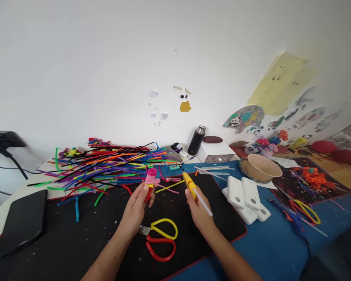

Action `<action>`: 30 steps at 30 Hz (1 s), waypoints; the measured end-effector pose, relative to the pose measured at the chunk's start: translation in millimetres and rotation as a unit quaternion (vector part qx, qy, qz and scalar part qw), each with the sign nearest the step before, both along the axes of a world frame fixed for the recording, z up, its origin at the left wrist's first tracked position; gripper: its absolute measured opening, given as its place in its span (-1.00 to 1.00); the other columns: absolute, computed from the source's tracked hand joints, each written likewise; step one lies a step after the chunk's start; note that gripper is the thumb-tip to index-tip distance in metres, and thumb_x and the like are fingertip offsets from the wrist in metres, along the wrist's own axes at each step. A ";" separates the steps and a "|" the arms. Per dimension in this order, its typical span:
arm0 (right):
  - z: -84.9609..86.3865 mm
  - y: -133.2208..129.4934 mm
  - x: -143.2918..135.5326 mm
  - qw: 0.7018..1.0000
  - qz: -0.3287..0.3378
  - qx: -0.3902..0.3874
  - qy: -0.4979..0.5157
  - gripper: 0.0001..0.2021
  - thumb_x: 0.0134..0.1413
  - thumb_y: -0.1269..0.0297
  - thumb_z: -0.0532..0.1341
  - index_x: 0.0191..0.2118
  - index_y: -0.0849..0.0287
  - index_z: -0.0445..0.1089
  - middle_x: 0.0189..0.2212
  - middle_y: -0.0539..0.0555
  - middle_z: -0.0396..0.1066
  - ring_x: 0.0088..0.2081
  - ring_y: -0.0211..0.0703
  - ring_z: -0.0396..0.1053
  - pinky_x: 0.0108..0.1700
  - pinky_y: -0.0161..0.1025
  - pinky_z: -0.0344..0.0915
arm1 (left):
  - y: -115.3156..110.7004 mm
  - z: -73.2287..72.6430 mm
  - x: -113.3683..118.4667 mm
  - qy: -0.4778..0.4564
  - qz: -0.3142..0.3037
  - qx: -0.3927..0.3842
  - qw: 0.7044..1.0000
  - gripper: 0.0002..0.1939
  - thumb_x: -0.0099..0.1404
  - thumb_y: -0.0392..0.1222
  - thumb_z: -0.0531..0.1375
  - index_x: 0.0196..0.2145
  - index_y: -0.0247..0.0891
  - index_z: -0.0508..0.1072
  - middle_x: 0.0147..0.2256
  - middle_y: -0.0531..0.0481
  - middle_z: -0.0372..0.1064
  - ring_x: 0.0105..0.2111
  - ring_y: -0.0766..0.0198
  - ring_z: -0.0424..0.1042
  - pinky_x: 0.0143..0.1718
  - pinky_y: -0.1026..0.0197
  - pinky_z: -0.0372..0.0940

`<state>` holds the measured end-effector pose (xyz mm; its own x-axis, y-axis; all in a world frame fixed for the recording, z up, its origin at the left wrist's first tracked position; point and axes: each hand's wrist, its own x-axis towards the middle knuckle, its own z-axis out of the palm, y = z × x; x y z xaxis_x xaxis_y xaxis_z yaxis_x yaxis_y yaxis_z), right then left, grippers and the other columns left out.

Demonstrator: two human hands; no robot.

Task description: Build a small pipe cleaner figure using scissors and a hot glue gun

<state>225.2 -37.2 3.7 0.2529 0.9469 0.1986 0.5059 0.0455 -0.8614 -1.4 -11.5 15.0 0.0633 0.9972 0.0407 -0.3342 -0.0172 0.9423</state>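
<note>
A small figure [150, 180] of coiled pipe cleaners, pink on top with yellow and red below, stands upright in my left hand [139, 203], whose fingers are wrapped round its lower part. My right hand [199, 208] is closed on a yellow glue gun [190, 184] with a clear glue stick [203, 202] coming out of its back. The gun's tip points up and away, apart from the figure. Between my forearms, scissors [160, 239] with one yellow and one red handle lie on the black mat [84, 242].
Many coloured pipe cleaners [105, 168] are piled at the back left. A black tablet [25, 220] lies at the left. Behind stands a black bottle [196, 140]. To the right are white boxes [236, 192], a beige bowl [265, 168], a blue glue gun [294, 222] and more scissors [307, 210].
</note>
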 end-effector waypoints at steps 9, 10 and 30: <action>-11.6 -14.7 30.4 0.989 -0.017 -0.049 -0.136 -0.55 0.32 0.05 0.17 0.18 0.13 0.54 0.11 0.20 0.60 0.11 0.16 0.55 0.17 -0.01 0.40 | 2.3 -4.7 -1.7 0.006 0.006 -0.005 1.000 -0.56 0.43 0.25 0.21 -0.14 -0.23 0.52 -0.43 0.06 0.27 -0.44 0.24 0.19 -0.41 0.22 0.16; -15.7 -17.7 32.9 0.989 -0.028 -0.044 -0.137 -0.55 0.32 0.06 0.16 0.19 0.13 0.53 0.12 0.21 0.59 0.12 0.16 0.54 0.18 0.00 0.40 | 2.3 -4.5 -1.4 0.007 0.006 -0.004 1.000 -0.55 0.43 0.25 0.21 -0.15 -0.23 0.51 -0.43 0.06 0.27 -0.44 0.24 0.19 -0.41 0.22 0.16; 38.3 -19.0 -36.3 0.992 0.075 0.015 0.103 -0.76 0.21 0.07 0.33 -0.26 0.11 0.65 -0.49 0.04 0.49 -0.44 -0.08 0.39 -0.35 -0.20 0.31 | 0.6 -5.5 1.8 0.050 -0.001 0.012 0.999 -0.54 0.46 0.24 0.16 -0.15 -0.26 0.50 -0.46 0.09 0.24 -0.47 0.27 0.20 -0.42 0.22 0.16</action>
<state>188.8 -56.2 42.0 0.1468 0.9714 0.1866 0.3057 0.1348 -0.9425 0.3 -11.0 9.5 0.0709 0.9958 0.0582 -0.2390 -0.0397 0.9702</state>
